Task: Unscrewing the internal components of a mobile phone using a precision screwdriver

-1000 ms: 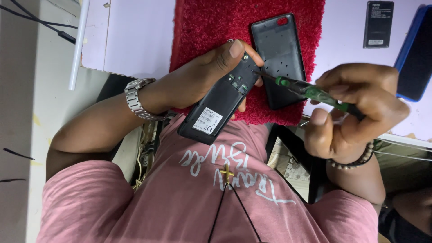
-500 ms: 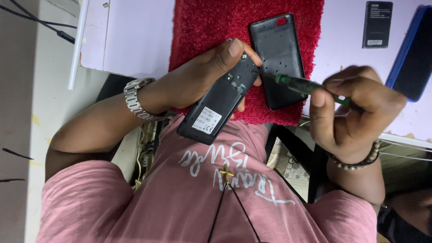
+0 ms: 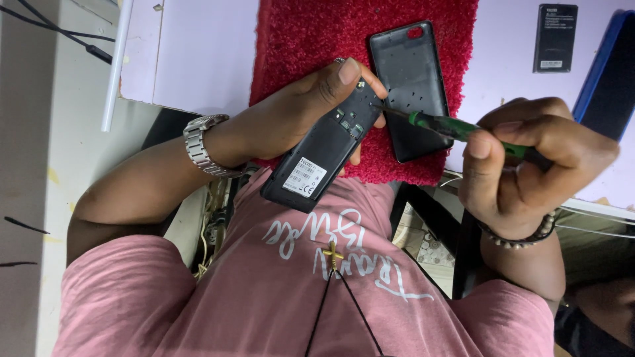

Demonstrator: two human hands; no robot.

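The black phone (image 3: 324, 153) is open at the back, its innards and a white label showing; it is held tilted, its upper end over the near edge of the red mat (image 3: 317, 39). The green-handled screwdriver (image 3: 456, 129) points its tip at the phone's upper end, beside the mat.

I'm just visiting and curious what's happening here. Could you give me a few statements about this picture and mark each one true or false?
1. The left hand holds an opened phone. True.
2. The right hand holds a green-handled screwdriver. True.
3. The back cover lies on a blue mat. False: it lies on a red mat.
4. The wristwatch is on the right wrist. False: left wrist.
5. The screwdriver tip points at the phone. True.
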